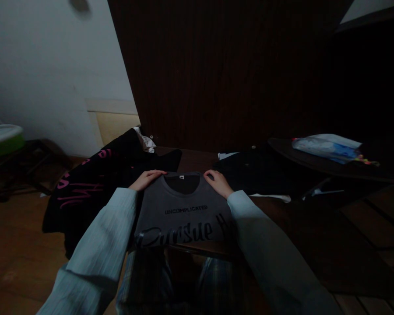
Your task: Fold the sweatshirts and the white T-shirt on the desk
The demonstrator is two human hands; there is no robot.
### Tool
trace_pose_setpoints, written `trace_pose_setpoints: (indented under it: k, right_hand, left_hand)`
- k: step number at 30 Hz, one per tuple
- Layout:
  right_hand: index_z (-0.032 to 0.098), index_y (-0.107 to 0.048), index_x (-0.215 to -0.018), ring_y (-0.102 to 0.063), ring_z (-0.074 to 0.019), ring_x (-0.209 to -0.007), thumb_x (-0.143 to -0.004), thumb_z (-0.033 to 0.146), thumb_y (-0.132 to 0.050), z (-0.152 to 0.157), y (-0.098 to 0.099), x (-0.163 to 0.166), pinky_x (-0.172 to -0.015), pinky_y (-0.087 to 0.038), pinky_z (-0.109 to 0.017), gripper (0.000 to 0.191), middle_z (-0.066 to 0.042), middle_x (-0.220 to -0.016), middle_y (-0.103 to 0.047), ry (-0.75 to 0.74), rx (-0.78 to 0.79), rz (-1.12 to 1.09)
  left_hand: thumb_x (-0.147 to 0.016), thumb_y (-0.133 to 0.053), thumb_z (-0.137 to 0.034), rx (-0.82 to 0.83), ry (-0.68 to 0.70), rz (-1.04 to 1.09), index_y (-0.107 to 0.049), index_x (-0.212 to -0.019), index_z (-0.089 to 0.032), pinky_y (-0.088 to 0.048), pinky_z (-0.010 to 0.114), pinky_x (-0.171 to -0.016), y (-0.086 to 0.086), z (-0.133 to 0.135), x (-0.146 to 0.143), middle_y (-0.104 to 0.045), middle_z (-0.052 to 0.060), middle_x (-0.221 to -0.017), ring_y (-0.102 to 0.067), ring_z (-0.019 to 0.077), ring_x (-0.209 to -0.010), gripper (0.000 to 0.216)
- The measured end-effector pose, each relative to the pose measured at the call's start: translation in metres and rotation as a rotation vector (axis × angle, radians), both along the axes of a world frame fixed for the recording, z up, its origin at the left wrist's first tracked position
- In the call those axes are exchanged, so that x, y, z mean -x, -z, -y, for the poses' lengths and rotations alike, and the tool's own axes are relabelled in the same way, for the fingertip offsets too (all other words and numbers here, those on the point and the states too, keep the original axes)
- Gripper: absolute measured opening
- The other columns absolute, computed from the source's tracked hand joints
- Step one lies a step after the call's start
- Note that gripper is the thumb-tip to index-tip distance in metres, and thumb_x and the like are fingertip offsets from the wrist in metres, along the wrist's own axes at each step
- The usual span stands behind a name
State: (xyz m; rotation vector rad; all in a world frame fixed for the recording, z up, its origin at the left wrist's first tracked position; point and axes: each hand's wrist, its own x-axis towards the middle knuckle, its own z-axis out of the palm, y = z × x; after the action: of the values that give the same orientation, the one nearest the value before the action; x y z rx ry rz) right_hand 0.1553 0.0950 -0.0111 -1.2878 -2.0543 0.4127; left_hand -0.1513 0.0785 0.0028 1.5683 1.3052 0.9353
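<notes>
A grey T-shirt [184, 199] lies spread in front of me, its neckline at the far side and dark lettering across the chest. "UNCOMPLICATED" and "Pursue" can be read on it. At the left shoulder, my left hand [148, 179] has its fingers closed on the cloth beside the collar. My right hand [219, 183] pinches the other shoulder between thumb and fingers. The shirt's lower part drops out of sight over the near edge of the dark surface under it.
Black clothing with pink lettering [82, 188] drapes at the left. Dark folded cloth [249, 170] lies to the right. Beyond it, a plastic bag [328, 148] sits on a dark rounded shelf [282, 151]. A tall dark wooden panel [230, 74] rises behind. A green-and-white basin [5, 142] stands far left.
</notes>
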Motion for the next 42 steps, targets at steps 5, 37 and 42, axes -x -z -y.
trace_pose_setpoints:
  k: [5, 37, 42]
  right_hand:
    - [0.02, -0.059, -0.077, -0.056, -0.0179, -0.086, -0.077, 0.02, -0.047, -0.001, 0.001, -0.001, -0.081, -0.041, -0.032, 0.012, -0.004, -0.084, -0.063, -0.014, 0.001, -0.008]
    - [0.021, -0.06, -0.078, -0.056, -0.0184, -0.086, -0.078, 0.021, -0.048, 0.001, -0.002, -0.002, -0.082, -0.041, -0.032, 0.012, -0.004, -0.085, -0.063, -0.019, 0.036, 0.002]
    - [0.022, -0.061, -0.097, -0.052, -0.0199, -0.099, -0.078, 0.016, -0.049, 0.001, -0.001, -0.001, -0.088, -0.039, -0.037, 0.023, -0.005, -0.101, -0.061, -0.046, 0.003, 0.013]
  left_hand:
    - [-0.063, -0.059, -0.059, 0.038, -0.015, 0.085, -0.065, -0.101, -0.017, -0.042, 0.036, -0.087, -0.001, 0.001, 0.0, -0.062, 0.01, -0.111, -0.055, 0.0261, -0.102, 0.057]
    - [-0.06, -0.061, -0.033, -0.158, -0.063, -0.005, -0.056, -0.093, -0.015, -0.042, 0.032, -0.08, 0.006, -0.004, -0.001, -0.056, 0.002, -0.08, -0.054, 0.0149, -0.078, 0.038]
    - [-0.063, -0.057, -0.03, -0.21, -0.067, -0.072, -0.056, -0.094, -0.016, -0.042, 0.035, -0.081, 0.008, -0.007, 0.0, -0.058, 0.004, -0.085, -0.054, 0.0165, -0.081, 0.034]
